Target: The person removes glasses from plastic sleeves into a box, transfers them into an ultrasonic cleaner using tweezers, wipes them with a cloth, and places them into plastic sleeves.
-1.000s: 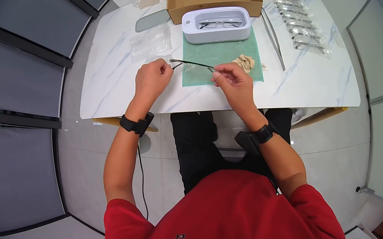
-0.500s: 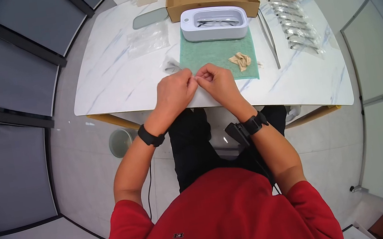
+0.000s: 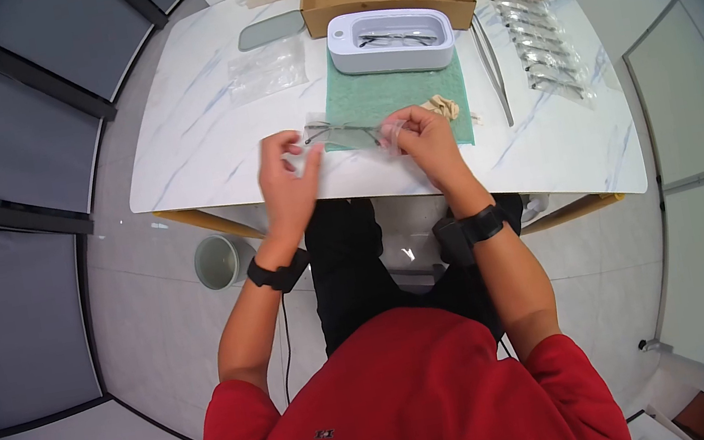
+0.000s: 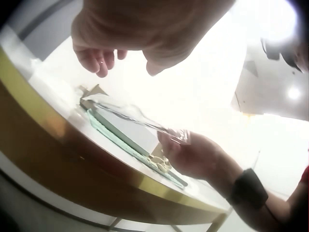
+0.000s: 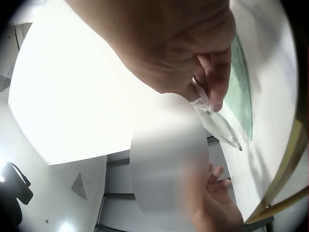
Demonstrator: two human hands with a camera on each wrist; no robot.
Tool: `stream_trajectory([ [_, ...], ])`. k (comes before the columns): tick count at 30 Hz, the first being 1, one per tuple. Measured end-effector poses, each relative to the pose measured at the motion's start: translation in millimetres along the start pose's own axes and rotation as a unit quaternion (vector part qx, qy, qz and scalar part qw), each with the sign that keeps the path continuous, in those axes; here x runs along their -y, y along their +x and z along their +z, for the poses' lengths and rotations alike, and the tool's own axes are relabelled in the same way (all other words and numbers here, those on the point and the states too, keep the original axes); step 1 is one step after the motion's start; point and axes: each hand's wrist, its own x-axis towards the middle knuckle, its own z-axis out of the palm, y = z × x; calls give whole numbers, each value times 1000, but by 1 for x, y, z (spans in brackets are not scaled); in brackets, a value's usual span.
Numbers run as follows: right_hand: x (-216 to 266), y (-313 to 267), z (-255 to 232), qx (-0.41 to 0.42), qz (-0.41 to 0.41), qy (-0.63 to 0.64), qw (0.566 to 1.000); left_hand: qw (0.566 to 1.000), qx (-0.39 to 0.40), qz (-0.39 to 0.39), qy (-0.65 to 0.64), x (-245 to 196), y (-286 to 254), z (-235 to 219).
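Observation:
A clear plastic bag (image 5: 217, 124) with a pair of eyeglasses (image 3: 337, 127) in it is held up over the front of the table. My right hand (image 3: 430, 139) pinches one end of the bag between thumb and fingers. Beside the other end is my left hand (image 3: 287, 184), its fingers loosely bent and thumb apart; the left wrist view shows a gap between these fingertips and the bag. Behind the hands, a white tub (image 3: 396, 61) holds another pair of glasses (image 3: 397, 38) and stands on a green cloth (image 3: 351, 96).
A crumpled beige cloth (image 3: 443, 106) lies by my right hand. Flat clear bags (image 3: 266, 70) and a grey lid (image 3: 271, 30) are at the left. Several bagged glasses (image 3: 541, 47) line the right side, near metal tweezers (image 3: 492, 69). Behind stands a cardboard box (image 3: 419, 2).
The hands met at the table's front edge, then parted. The glasses, bare between both hands a second ago, are now in a clear bag held by my right hand. My left hand has let go.

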Motion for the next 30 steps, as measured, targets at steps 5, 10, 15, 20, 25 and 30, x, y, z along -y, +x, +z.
stream_trajectory([
  [5, 25, -11, -13, 27, 14, -4, 1000, 960, 29, -209, -185, 18, 4, -11],
  [10, 28, -16, -23, 65, -2, -6, 998, 845, 154, -337, -385, 15, 5, 0],
  [15, 35, -35, -41, 62, 39, 110, 991, 823, 110, -323, -454, 11, -1, 14],
  [20, 40, -58, -54, 60, 17, 212, 975, 846, 110, -297, -429, -14, -11, 33],
  [25, 40, -69, -86, -98, -4, 30, 995, 852, 205, -233, -422, -51, -22, 62],
  [30, 82, -79, -178, -214, -84, -91, 969, 868, 245, -169, -398, -62, -18, 66],
])
